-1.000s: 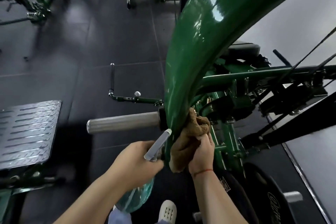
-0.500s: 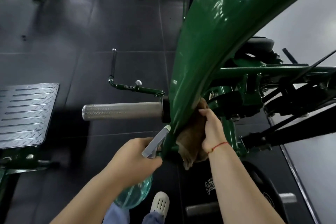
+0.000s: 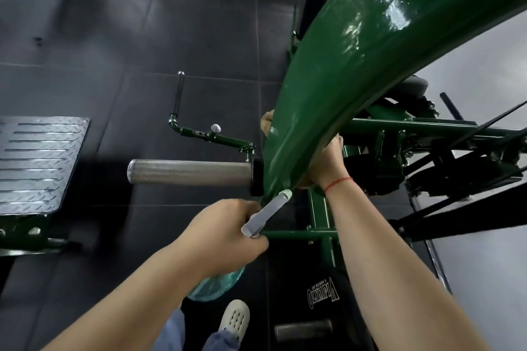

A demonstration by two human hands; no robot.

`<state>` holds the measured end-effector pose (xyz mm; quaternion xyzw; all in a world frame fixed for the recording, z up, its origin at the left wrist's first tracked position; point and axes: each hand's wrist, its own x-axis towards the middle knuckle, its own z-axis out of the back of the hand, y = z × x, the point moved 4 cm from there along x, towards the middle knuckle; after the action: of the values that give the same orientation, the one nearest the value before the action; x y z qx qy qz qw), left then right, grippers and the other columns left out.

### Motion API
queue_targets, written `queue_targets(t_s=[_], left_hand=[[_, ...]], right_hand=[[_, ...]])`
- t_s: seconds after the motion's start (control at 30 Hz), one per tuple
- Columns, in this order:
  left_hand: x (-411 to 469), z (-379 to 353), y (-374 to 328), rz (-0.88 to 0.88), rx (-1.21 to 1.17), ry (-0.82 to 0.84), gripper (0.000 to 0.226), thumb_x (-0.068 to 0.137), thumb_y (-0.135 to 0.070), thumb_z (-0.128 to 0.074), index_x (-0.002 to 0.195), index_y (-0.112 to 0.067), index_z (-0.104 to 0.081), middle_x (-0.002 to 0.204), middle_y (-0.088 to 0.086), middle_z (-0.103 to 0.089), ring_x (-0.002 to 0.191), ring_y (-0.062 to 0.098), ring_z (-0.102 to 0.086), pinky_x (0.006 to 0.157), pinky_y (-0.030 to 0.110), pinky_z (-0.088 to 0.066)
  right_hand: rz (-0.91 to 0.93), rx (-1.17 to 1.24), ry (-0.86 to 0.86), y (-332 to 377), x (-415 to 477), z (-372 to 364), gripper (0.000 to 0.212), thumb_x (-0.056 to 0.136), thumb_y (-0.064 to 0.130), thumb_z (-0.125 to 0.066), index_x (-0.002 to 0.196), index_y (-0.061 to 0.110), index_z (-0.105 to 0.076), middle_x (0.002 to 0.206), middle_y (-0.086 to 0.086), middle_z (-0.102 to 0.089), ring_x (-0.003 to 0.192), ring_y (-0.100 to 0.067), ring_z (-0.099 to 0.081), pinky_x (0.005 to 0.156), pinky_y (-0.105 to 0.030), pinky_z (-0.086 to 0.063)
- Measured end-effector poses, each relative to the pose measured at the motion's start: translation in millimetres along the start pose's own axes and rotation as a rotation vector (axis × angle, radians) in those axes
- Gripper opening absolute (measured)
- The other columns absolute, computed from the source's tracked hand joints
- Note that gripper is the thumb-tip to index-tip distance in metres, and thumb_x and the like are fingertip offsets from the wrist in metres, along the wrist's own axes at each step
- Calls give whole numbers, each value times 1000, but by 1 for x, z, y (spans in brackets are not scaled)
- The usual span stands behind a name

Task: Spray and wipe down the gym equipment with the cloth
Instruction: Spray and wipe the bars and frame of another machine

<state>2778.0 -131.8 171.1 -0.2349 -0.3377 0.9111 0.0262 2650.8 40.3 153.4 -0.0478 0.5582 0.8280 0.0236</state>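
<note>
Two hands apart, both busy. Left hand (image 3: 225,234) is curled round the neck of the clear teal plastic spray bottle (image 3: 216,285), grey nozzle pointing at the base of the thick, curved, glossy green steel beam (image 3: 356,65), approx. same spot as 0.5 s ago. Right hand (image 3: 328,164), red string on the wrist, has slid up the beam's far side vs. the earlier frame & clamps the crumpled brown cloth (image 3: 305,183) to the paint; fingertips hidden behind the beam. Cloth no longer hangs below the hand: it wraps round the back, w/ an edge peeking out on the beam's left, above the knurled silver metal grip (image 3: 188,172). Black weight plate w/ white lettering (image 3: 322,291) sits below the right forearm.
</note>
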Motion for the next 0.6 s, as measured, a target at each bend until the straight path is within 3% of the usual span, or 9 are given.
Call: queue_targets(t_s=[0.03, 0.07, 0.1, 0.17, 0.33, 0.47, 0.6], left_hand=[[0, 1, -1, 1, -4, 6, 26, 79, -27, -62, 63, -23, -41, 72, 1, -63, 58, 19, -47, 54, 31, -38], [0, 1, -2, 0, -7, 12, 26, 79, -28, -62, 63, -23, -41, 71, 0, -62, 57, 17, -46, 55, 31, -38], [0, 1, -3, -1, -11, 13, 26, 78, -29, -62, 63, -23, -42, 69, -1, -61, 56, 15, -45, 55, 31, -39], [1, 2, -9, -3, -22, 5, 27, 79, -29, -62, 62, -25, -42, 61, -5, -53, 53, 12, -41, 53, 28, -37], [3, -4, -25, -24, -46, -13, 30, 81, -27, -63, 61, -27, -40, 57, -8, -46, 52, 10, -39, 53, 26, -34], [11, -19, -34, -18, -84, 4, 29, 85, -26, -63, 66, -23, -41, 63, -6, -48, 56, 13, -42, 55, 28, -36], [24, -43, -47, -7, -186, 48, 28, 89, -34, -65, 74, -20, -47, 65, -6, -50, 59, 15, -45, 59, 31, -38]], right_hand=[[40, -107, -19, 1, 4, 5, 83, 55, 62, -29, 115, 29, -76, 141, -26, -50, 140, -41, -40, 115, -58, -29], [63, -222, -45, 4, 9, 10, 91, 59, 59, -31, 124, 7, -69, 137, -28, -54, 134, -42, -46, 113, -56, -33], [68, -365, -64, 4, 14, 17, 88, 64, 57, -33, 120, -2, -66, 130, -25, -59, 128, -41, -50, 109, -51, -37], [49, -630, -170, 3, 26, 40, 72, 69, 48, -36, 115, 1, -67, 128, -19, -61, 126, -39, -47, 105, -43, -35], [-215, -834, -394, -16, 59, 95, 43, 96, 28, -48, 135, 12, -54, 145, -12, -45, 136, -36, -34, 111, -50, -28], [-309, -817, -353, -8, 69, 90, 42, 96, 27, -48, 135, 16, -55, 143, -11, -48, 135, -35, -36, 112, -50, -25], [-147, -706, -199, -11, 61, 95, 35, 93, 32, -58, 127, 26, -62, 130, -6, -59, 127, -35, -45, 109, -50, -30]])
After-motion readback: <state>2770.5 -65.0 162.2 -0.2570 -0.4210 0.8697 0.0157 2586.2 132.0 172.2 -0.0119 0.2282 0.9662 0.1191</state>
